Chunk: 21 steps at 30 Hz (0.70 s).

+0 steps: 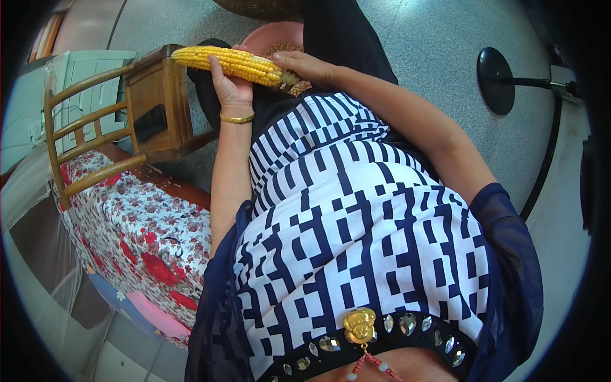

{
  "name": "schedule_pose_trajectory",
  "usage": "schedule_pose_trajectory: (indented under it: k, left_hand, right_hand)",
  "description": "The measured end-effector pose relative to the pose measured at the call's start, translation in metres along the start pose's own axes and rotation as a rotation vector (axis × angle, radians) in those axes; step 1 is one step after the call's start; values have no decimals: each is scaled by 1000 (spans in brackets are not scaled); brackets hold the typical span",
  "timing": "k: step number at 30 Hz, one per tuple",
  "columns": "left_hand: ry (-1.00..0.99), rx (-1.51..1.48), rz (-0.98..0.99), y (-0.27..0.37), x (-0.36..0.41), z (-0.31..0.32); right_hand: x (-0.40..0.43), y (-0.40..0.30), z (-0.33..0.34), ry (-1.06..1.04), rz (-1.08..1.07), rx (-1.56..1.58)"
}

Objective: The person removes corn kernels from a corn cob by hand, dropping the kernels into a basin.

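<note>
An ear of corn (231, 62) with yellow kernels lies across my two hands, its tapered end pointing left. My left hand (231, 88) supports it from below near the middle, thumb over the near side. A gold bangle sits on that wrist. My right hand (305, 67) is at the thick end, its thumb pressed on the kernels; its other fingers are partly hidden. The cob is bare of kernels at this thick end. Beneath and beyond the ear is a pink basin (272, 33) holding loose kernels (284, 47), partly hidden by my hands and leg.
A wooden chair (157, 105) stands to the left with a dark flat object (150, 123) on its seat. Behind it is a bed with a floral cover (157, 229). A woven basket (260, 7) is at the top edge. A round black base (496, 81) stands on the right.
</note>
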<state>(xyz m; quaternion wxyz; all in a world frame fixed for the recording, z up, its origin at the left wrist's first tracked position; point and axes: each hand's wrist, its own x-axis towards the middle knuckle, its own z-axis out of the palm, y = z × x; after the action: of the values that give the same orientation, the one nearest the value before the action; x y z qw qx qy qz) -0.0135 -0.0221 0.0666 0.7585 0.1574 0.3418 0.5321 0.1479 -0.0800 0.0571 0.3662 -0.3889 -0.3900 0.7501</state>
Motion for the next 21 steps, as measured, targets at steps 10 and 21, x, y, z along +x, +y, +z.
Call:
schedule_pose_trajectory:
  k: [10,21]
  left_hand:
    - [-14,-58,51,5,-9,1]
    - [38,24,-49,2,-1,-4]
  right_hand:
    - [-9,-13,6,-139,-104,-25]
    - [-4,-5,2,-196,36,114]
